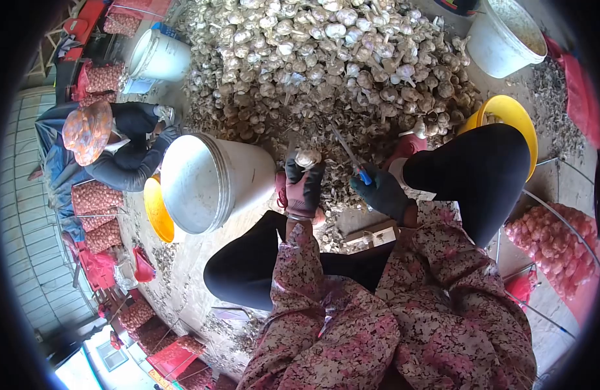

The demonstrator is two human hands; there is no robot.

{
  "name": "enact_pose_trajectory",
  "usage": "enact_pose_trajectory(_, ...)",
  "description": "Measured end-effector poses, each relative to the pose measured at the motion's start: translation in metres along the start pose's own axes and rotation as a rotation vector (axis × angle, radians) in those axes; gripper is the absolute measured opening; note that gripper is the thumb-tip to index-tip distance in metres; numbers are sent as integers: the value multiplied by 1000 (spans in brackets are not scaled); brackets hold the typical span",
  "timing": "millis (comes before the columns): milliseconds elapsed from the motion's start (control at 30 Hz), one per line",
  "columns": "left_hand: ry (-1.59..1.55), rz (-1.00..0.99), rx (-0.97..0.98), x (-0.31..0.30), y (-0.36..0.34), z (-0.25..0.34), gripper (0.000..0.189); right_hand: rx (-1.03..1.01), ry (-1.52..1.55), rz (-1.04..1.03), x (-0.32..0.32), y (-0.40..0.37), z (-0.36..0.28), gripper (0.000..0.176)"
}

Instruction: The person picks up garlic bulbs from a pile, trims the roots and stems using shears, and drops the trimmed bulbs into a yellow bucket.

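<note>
My left hand (304, 188), in a pink and black glove, is closed around a garlic bulb (307, 158), whose pale head shows above the fingers. To its right, my right hand (383, 191), in a dark glove, grips the blue handle of a knife (364, 175). The long thin blade points up and left, apart from the bulb. Beyond both hands rises a large heap of garlic (326, 58), with loose skins and stalks along its near edge.
A large white bucket (248, 175) stands left of my left hand. A co-worker (127, 146) in a patterned hat sits farther left. A yellow bucket (518, 117) is beyond my right knee, another white bucket (501, 39) at upper right. Filled red net bags (553, 240) lie at right.
</note>
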State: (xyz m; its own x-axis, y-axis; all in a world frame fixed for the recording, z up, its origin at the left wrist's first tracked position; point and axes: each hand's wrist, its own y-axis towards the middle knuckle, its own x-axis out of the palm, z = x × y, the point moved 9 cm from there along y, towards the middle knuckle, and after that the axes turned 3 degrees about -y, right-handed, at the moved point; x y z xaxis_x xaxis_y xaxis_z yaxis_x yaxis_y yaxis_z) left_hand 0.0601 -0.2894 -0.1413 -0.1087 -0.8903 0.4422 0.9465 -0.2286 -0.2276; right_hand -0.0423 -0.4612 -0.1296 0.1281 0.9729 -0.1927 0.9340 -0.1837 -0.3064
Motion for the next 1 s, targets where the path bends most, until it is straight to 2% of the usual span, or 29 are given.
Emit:
enact_pose_trajectory(67,-184,-42,-68,17,-12,7,48,-10,-87,-27,-4,-4,-12,39)
enact_pose_trajectory(100,-80,-95,-79,29,-18,14,57,-120,-295,26,-8,-5,-24,42)
enact_pose_trajectory(133,-80,-92,-81,32,-21,18,57,-228,-502,79,-10,-8,-36,46)
enact_pose_trajectory(167,-13,-156,-50,40,-24,23,59,-224,-503,79,-12,-8,-39,46)
enact_pose_trajectory(200,53,-220,-20,46,-26,26,61,-242,-649,58,-11,-7,-44,49)
enact_pose_trajectory(233,-106,-306,-62,49,-26,26,67,-260,-795,36,-10,-8,-48,52)
enact_pose_trajectory(267,-110,-305,-66,47,-26,23,67,-255,-798,34,-13,-8,-50,52)
enact_pose_trajectory(367,-458,-237,-175,37,-24,11,66,-357,-795,29,-12,-12,-55,57)
enact_pose_trajectory(400,-460,-234,-176,36,-24,9,66,-384,-634,104,-16,-11,-53,56)
enact_pose_trajectory(433,-443,-234,-99,42,-25,20,65,-409,-471,176,-23,-11,-63,55)
enact_pose_trajectory(467,-426,-233,-22,44,-25,29,63,-409,-472,173,-24,-12,-70,55)
enact_pose_trajectory(533,-513,-332,-23,31,-14,44,59,-225,-441,48,-27,-5,-70,52)
enact_pose_trajectory(567,-619,-309,3,19,-10,60,56,-224,-444,58,-28,-2,-68,52)
enact_pose_trajectory(600,-639,-127,128,-8,-4,82,60,-187,-320,61,-29,1,-60,48)
enact_pose_trajectory(633,-856,-180,204,4,-10,123,66,-150,-195,62,-30,6,-51,44)
enact_pose_trajectory(667,-1260,-358,229,17,-9,155,62,-150,-197,65,-29,11,-45,44)
enact_pose_trajectory(733,-1053,-416,304,21,2,175,65,-189,-42,165,-35,25,-31,36)
enact_pose_trajectory(767,-874,-305,259,8,21,149,66,-188,-41,170,-30,34,-16,36)
enact_pose_trajectory(800,-695,-194,213,-4,43,119,67,-154,140,165,-25,43,7,34)
enact_pose_trajectory(833,-694,-193,208,8,58,105,67,-117,321,160,-23,49,23,32)
enact_pose_trajectory(867,-204,-101,159,23,77,79,49,-112,324,164,-27,49,18,32)
enact_pose_trajectory(900,287,-12,104,37,98,55,34,44,385,130,-29,47,18,31)
enact_pose_trajectory(933,157,170,-105,40,124,24,34,202,446,97,-26,43,25,31)
enact_pose_trajectory(967,145,85,-89,45,158,-6,35,209,451,106,-28,42,29,31)
enact_pose_trajectory(1000,315,70,-202,58,182,-28,40,234,464,131,-32,43,36,31)
